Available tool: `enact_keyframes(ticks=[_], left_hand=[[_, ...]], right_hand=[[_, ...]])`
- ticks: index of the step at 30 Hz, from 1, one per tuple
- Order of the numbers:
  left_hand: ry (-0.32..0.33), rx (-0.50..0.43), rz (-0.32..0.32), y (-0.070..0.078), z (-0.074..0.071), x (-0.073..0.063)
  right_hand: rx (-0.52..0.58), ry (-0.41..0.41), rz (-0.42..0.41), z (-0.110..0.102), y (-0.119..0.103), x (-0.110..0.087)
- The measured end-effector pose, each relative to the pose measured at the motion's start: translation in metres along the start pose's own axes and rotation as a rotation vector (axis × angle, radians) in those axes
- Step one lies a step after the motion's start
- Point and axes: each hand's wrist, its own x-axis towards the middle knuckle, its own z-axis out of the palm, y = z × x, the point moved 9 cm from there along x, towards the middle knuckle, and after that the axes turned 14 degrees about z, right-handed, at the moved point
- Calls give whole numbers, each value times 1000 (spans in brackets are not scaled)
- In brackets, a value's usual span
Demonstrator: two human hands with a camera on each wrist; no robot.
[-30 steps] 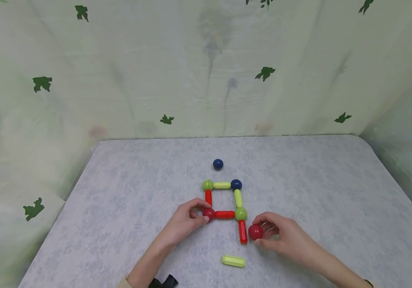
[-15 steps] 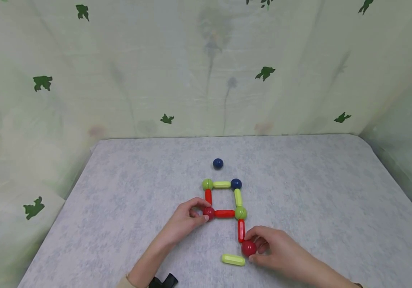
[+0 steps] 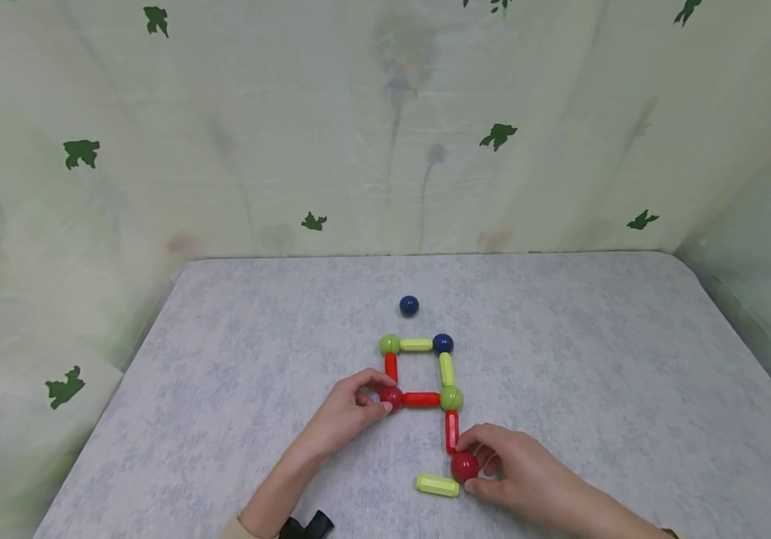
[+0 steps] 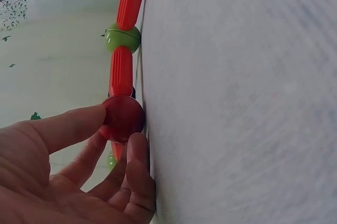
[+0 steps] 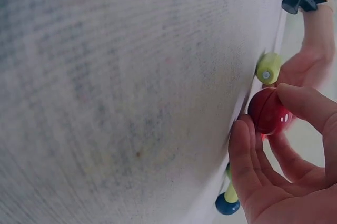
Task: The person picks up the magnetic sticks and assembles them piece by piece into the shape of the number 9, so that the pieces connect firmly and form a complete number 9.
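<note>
A square of rods and balls lies on the table. My left hand [image 3: 348, 412] grips its near left corner, a red ball [image 4: 124, 118]. A red rod [image 3: 421, 400] runs from there to a green ball [image 3: 451, 397]. From that green ball another red rod [image 3: 451, 432] points toward me. At its near end my right hand [image 3: 516, 475] pinches a second red ball [image 3: 464, 466] between thumb and fingers; the ball appears to touch the rod. Just left of this ball lies a loose yellow-green rod [image 3: 437, 486], its metal end visible in the right wrist view.
Beyond the square sits a loose dark blue ball [image 3: 409, 305]. The far corners are a green ball [image 3: 390, 344] and a dark blue ball [image 3: 443, 343]. A patterned curtain [image 3: 257, 150] stands behind the grey table [image 3: 594, 337]. A black wrist device [image 3: 308, 525] shows by the left forearm.
My right hand has brought its red ball toward me and slightly left, to the near end of the red rod, which has straightened a little. My left hand keeps its place.
</note>
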Motion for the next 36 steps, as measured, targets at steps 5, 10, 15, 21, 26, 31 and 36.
enact_keyframes(ticks=[5,10,15,21,26,31,36], left_hand=[[-5,22,-3,3,0,-1],[-3,64,-1,7,-2,-4],[-18,59,2,7,-1,-4],[-17,71,27,7,1,-3],[-12,72,31,6,0,-3],[-8,68,30,5,0,-3],[-11,66,42,6,0,-3]], right_hand=[[3,-5,23,0,2,1],[-6,-3,33,2,2,1],[6,-18,29,6,2,0],[24,0,-11,8,-2,-3],[41,7,-33,8,-5,-3],[25,-3,-7,11,-5,-1],[-8,5,33,13,-4,0]])
